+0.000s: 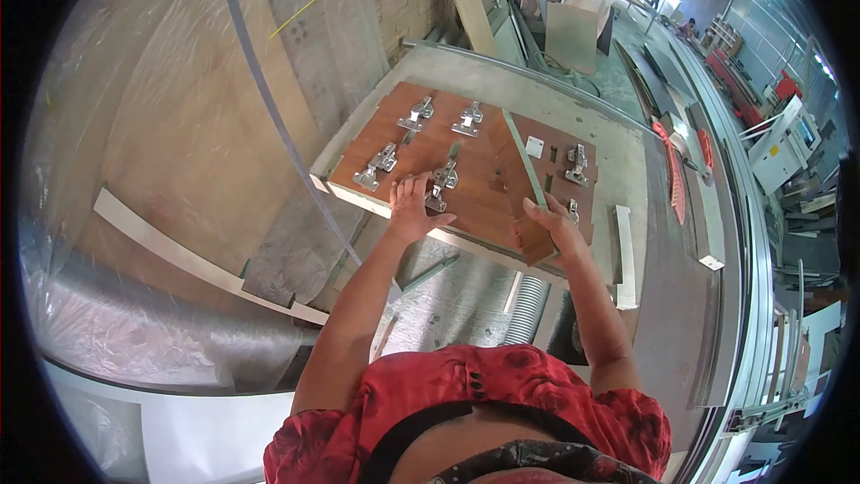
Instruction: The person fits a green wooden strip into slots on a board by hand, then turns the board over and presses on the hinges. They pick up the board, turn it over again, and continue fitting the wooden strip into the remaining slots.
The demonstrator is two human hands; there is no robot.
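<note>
Several metal cabinet hinges [467, 118] lie spread over brown wooden boards [365, 136] that sit together on a pale worktable [618, 148]. My left hand [413, 212] rests on the boards' front edge with its fingers spread, close beside one hinge [442, 181]. In my right hand [557, 226] is a narrow brown board [517, 181] with a greenish edge, gripped near its front end and tilted up above the other boards. Another hinge [576, 167] lies to the right of that narrow board. A small white label [535, 146] shows beside it.
Plastic-wrapped sheets [188, 81] stand at the left. A curved pale strip [626, 255] lies right of the boards. Red-handled tools [672, 170] rest on the long surface at right. A ribbed hose [527, 309] is below the table. Distant people are at the upper right.
</note>
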